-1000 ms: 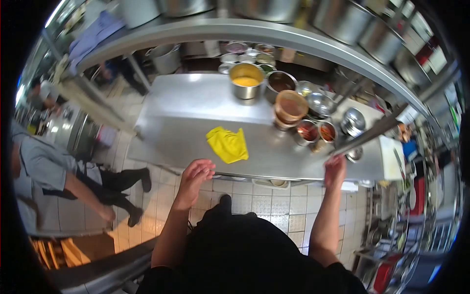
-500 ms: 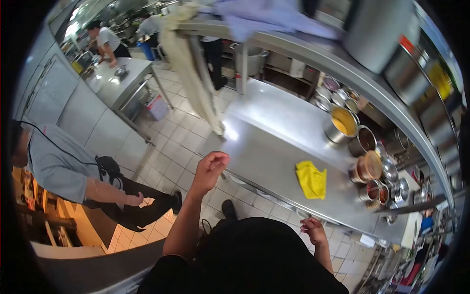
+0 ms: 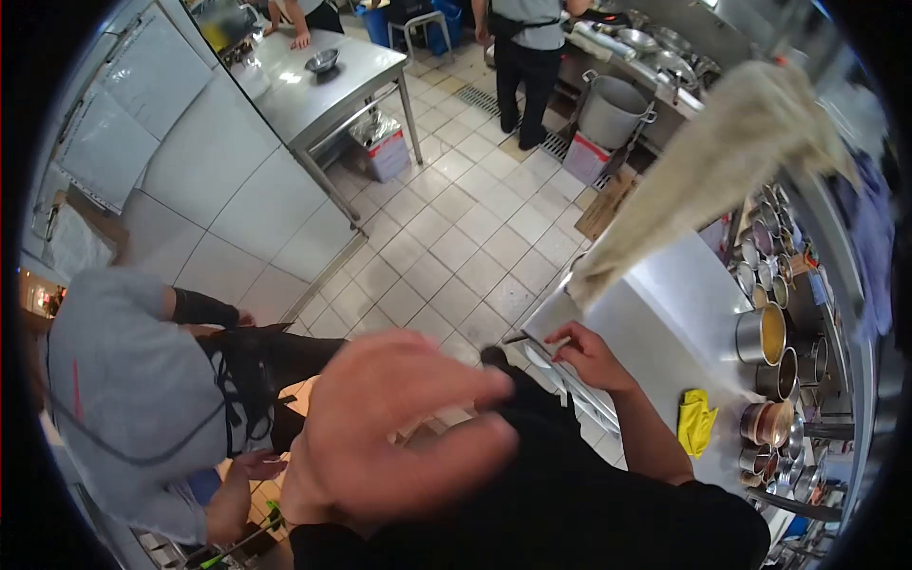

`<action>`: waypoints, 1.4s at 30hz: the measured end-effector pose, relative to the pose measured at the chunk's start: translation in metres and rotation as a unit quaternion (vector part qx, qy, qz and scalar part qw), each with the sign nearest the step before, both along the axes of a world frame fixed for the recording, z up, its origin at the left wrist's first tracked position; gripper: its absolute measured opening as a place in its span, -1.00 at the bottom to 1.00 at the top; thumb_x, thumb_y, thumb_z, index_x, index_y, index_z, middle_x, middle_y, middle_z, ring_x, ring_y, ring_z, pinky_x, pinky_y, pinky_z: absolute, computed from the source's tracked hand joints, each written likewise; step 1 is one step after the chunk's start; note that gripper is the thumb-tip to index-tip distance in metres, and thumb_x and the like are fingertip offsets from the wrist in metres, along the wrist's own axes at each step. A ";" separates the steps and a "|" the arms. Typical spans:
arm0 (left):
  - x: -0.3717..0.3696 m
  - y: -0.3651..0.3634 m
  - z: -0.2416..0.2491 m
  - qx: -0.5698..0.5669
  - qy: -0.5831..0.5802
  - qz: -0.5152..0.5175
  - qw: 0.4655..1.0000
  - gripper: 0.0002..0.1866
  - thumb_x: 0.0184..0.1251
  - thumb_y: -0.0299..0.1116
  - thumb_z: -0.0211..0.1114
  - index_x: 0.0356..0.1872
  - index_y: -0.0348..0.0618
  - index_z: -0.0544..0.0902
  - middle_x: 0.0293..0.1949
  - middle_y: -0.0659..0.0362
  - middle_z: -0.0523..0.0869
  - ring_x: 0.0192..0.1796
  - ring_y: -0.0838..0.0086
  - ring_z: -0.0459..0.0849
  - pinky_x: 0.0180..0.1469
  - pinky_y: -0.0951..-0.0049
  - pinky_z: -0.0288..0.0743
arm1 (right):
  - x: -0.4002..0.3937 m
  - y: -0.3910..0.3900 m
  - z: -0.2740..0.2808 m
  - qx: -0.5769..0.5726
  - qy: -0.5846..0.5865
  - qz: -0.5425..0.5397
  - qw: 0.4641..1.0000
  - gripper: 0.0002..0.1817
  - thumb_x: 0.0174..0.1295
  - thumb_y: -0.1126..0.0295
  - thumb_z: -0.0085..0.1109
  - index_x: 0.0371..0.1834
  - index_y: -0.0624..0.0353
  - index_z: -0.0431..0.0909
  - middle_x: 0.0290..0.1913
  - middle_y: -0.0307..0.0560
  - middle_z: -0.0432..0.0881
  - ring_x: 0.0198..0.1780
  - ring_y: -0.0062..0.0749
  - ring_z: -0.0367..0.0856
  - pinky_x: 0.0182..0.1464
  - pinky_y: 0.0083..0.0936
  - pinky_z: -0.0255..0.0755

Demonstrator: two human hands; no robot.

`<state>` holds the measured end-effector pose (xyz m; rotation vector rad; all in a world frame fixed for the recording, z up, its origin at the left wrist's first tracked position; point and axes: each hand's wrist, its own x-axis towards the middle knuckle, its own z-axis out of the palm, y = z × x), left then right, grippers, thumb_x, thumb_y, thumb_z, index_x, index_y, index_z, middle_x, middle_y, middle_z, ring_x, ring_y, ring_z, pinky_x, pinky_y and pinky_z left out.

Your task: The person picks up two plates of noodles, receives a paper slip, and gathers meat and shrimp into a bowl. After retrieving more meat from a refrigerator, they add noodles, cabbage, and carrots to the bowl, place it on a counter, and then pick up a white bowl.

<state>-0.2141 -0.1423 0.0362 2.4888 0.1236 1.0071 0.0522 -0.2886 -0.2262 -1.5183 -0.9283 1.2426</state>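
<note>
My left hand (image 3: 399, 427) is raised close to the camera, blurred. Its thumb and forefinger stand apart with nothing between them, and it overlaps the tiled floor in this view. My right hand (image 3: 587, 357) hovers by the front edge of the steel counter (image 3: 632, 328), fingers loosely bent, apart and holding nothing. A yellow cloth (image 3: 697, 422) lies crumpled on that counter, to the right of my right forearm. Over the counter's far corner hangs a long beige cloth (image 3: 693, 180).
Close on my left is a person in a grey shirt (image 3: 133, 380). Another person (image 3: 527, 66) stands at the back near a large pot (image 3: 616, 109). A steel table (image 3: 328, 90) holds a metal bowl (image 3: 323, 62). Pots (image 3: 760, 334) and containers line the counter's right side.
My view has swung left and the counter now sits further right. My left hand has come nearer the camera; my right hand has moved forward to the counter edge. The grey-shirted person is closer.
</note>
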 end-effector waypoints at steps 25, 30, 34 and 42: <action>0.015 0.479 -0.169 -0.295 0.138 0.230 0.917 -0.79 0.15 -0.42 0.35 -0.21 -0.23 0.58 -0.25 0.06 0.70 -0.17 0.16 0.69 -0.08 0.37 0.53 | 0.092 0.477 -0.029 -0.029 -0.012 0.005 0.999 -0.84 0.31 0.36 0.14 -0.22 0.24 0.53 -0.32 -0.27 0.57 -0.29 -0.63 0.50 -0.21 -0.62 0.42; 0.022 0.588 -0.206 -0.352 0.227 0.307 0.854 -0.76 0.18 -0.35 0.34 -0.17 -0.21 0.58 -0.22 0.03 0.69 -0.14 0.19 0.69 -0.11 0.35 0.53 | 0.141 0.529 -0.024 -0.114 -0.106 -0.047 0.987 -0.81 0.31 0.32 0.16 -0.26 0.24 0.54 -0.36 -0.25 0.59 -0.30 -0.60 0.52 -0.23 -0.60 0.43; 0.074 0.704 -0.234 -0.190 0.296 0.330 0.876 -0.69 0.19 -0.32 0.33 -0.07 -0.17 0.57 -0.15 0.01 0.68 -0.09 0.21 0.67 -0.12 0.30 0.52 | 0.185 0.568 0.009 -0.102 -0.151 -0.042 0.982 -0.80 0.30 0.32 0.18 -0.21 0.25 0.57 -0.33 -0.22 0.63 -0.33 -0.56 0.55 -0.24 -0.57 0.45; 0.198 0.851 -0.213 -0.378 0.243 0.306 0.839 -0.44 0.25 -0.29 0.29 0.27 -0.10 0.38 -0.05 -0.06 0.67 -0.04 0.21 0.65 -0.06 0.31 0.52 | 0.308 0.595 -0.010 -0.138 -0.118 -0.271 0.945 -0.81 0.29 0.34 0.20 -0.24 0.27 0.56 -0.33 -0.22 0.61 -0.33 -0.55 0.58 -0.23 -0.57 0.49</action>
